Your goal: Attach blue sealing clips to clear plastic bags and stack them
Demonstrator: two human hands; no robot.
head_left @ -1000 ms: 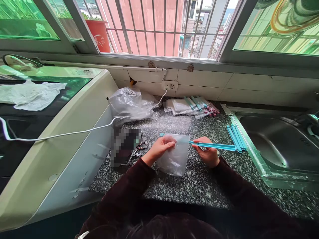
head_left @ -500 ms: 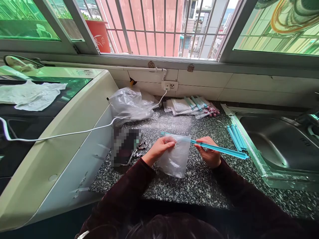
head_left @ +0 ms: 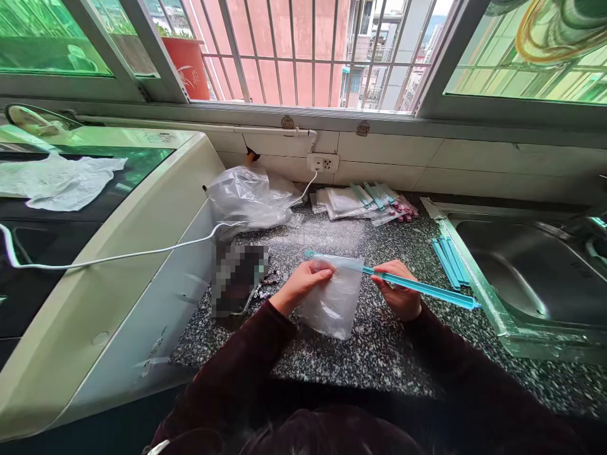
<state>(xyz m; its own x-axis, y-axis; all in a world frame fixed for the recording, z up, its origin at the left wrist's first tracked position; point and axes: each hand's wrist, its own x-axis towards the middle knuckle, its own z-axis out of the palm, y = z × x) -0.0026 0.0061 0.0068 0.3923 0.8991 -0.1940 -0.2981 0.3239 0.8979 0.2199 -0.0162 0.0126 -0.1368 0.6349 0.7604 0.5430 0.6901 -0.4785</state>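
My left hand pinches the top left edge of a small clear plastic bag, which hangs over the counter. A long blue sealing clip slants past the bag's top edge, its left tip showing beyond the bag. My right hand is closed round the clip just right of the bag. The two halves of the clip look spread apart towards its right end. Whether the bag's edge lies between the halves near my left fingers I cannot tell.
Several blue clips lie beside the steel sink. Clear bags with clips are stacked at the back. A crumpled plastic bag, a blurred-out phone and a white cable are on the left, beside a washing machine.
The clip's far right end has shifted slightly to the right and down. Both hands and the bag stay almost where they were.
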